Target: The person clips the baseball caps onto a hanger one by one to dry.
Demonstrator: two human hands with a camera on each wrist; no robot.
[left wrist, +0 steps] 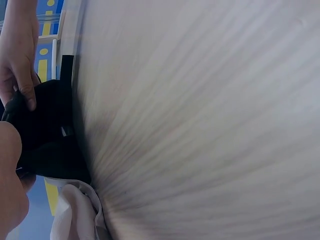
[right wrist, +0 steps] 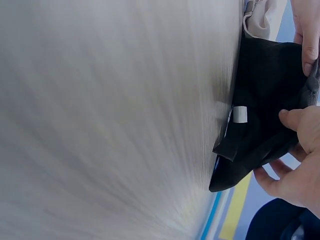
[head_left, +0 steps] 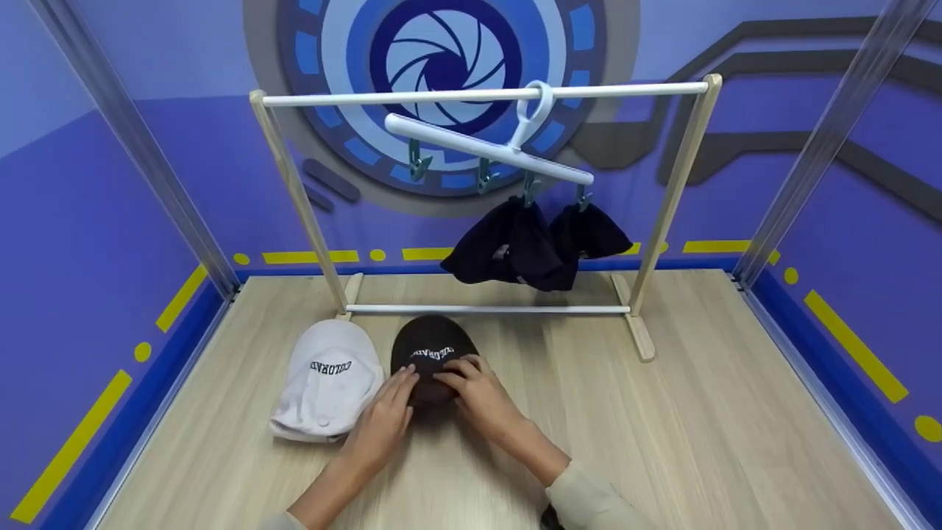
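A black cap (head_left: pixel 433 337) with white lettering lies on the table, its visor toward the rack. My left hand (head_left: pixel 384 414) grips its near left side and my right hand (head_left: pixel 486 397) its near right side. In the right wrist view, the right thumb (right wrist: pixel 291 119) reaches inside the cap's opening while the fingers stay outside, pinching the fabric. A small white label (right wrist: pixel 240 114) shows on the inside. In the left wrist view, part of my left hand (left wrist: pixel 11 175) is cut off by the frame edge. Just left of the black cap lies a white cap (head_left: pixel 324 390) with dark lettering.
Behind the caps stands a wooden rack (head_left: pixel 677 191) with white bars. From its top bar hangs a white hanger (head_left: pixel 489 149) with several green clips (head_left: pixel 418 163), tilted down to the right. Two dark caps (head_left: pixel 508 246) hang from the right clips. Blue walls enclose the table (head_left: pixel 699 412).
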